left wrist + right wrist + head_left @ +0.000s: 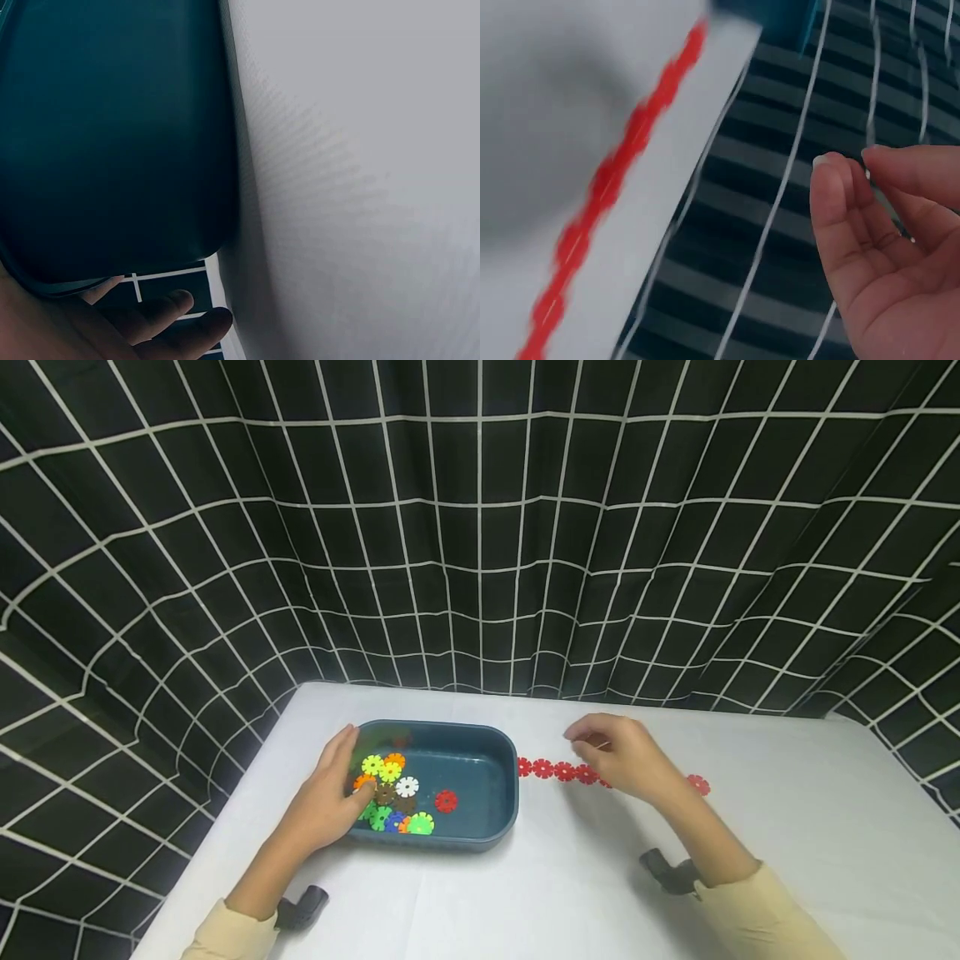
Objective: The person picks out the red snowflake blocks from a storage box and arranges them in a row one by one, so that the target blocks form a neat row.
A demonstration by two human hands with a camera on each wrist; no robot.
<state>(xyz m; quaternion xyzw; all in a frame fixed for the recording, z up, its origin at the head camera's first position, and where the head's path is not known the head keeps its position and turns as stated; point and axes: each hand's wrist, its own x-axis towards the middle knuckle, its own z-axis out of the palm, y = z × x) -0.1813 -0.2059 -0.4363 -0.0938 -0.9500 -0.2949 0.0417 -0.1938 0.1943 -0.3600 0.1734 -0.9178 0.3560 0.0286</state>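
Note:
A dark teal plastic bin (487, 781) stands on the white table, holding several snowflake discs (382, 793) in mixed colours, mostly heaped at its left. One red snowflake disc (446, 802) lies apart near the bin's middle. My left hand (318, 802) grips the bin's left side, thumb over the rim and fingers along the outside wall. To the right of the bin runs a row of red snowflake discs (543, 768), partly hidden behind my right hand (622, 756). That hand hovers over the row, fingers loosely bent, and the right wrist view shows nothing between fingers and thumb (900, 247).
A white cloth (465, 902) covers the table. Behind it hangs a black curtain (450, 543) with a white grid. Dark devices are worn at the left wrist (302, 908) and right wrist (670, 872).

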